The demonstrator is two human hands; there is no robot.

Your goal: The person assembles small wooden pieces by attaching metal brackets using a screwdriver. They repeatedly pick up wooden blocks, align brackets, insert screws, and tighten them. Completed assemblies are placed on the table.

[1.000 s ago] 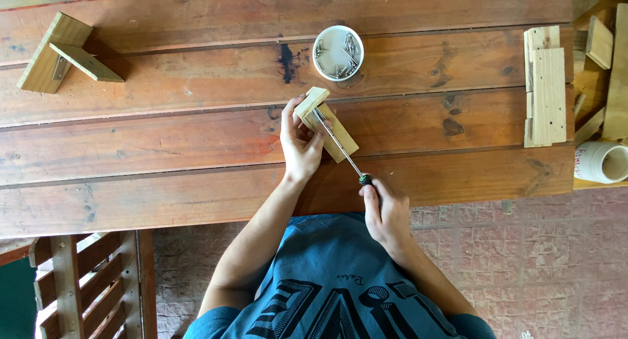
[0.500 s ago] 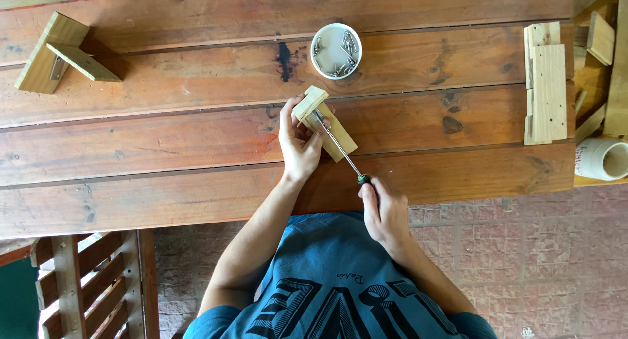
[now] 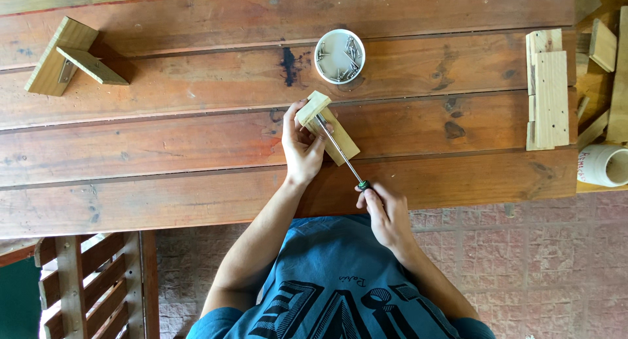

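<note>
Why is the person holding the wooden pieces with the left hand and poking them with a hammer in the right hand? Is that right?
Not quite. The right hand holds a screwdriver, not a hammer; the head view shows its thin shaft reaching the wooden pieces. The left hand does hold them.

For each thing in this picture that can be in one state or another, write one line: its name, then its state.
Left hand: gripping the small wooden assembly, steadying it.
Right hand: closed around the screwdriver handle.
Screwdriver: held slanted, tip at the wooden assembly.
Small wooden assembly: two blocks joined, resting on the table.
White round container: open, holding screws.
Finished wooden bracket: lying untouched, far left.
Stack of wood pieces: lying flat, untouched.
</note>
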